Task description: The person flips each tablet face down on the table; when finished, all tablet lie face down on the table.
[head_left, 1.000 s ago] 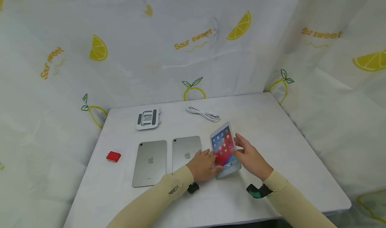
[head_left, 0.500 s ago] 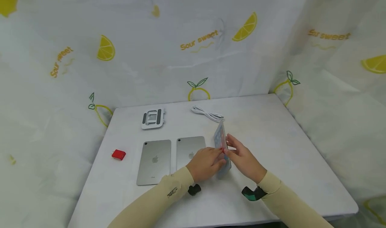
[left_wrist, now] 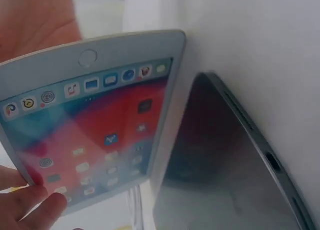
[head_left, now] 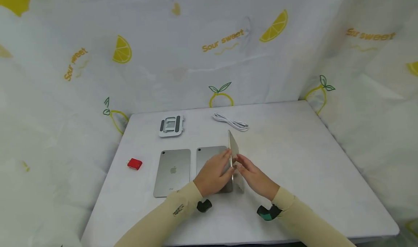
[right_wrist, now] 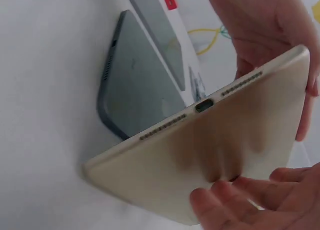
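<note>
A small tablet stands on its long edge between my hands, its screen lit with app icons and facing left. Its pale gold back faces right. On the screen side, my left hand holds the tablet by its upper long edge; part of that hand is hidden behind the tablet in the right wrist view. My right hand touches the back with extended fingertips. A grey tablet lies face down under my left hand, with another grey tablet to its left.
A folded white stand lies at the back left of the white table. Next to it on the right is a coiled white cable. A red charger plug sits at the left. Lemon-print fabric walls in the table.
The held tablet has turned from screen facing me to edge-on, its screen now leftward and its back visible. Both hands have shifted left with it. The head view has drifted slightly.
</note>
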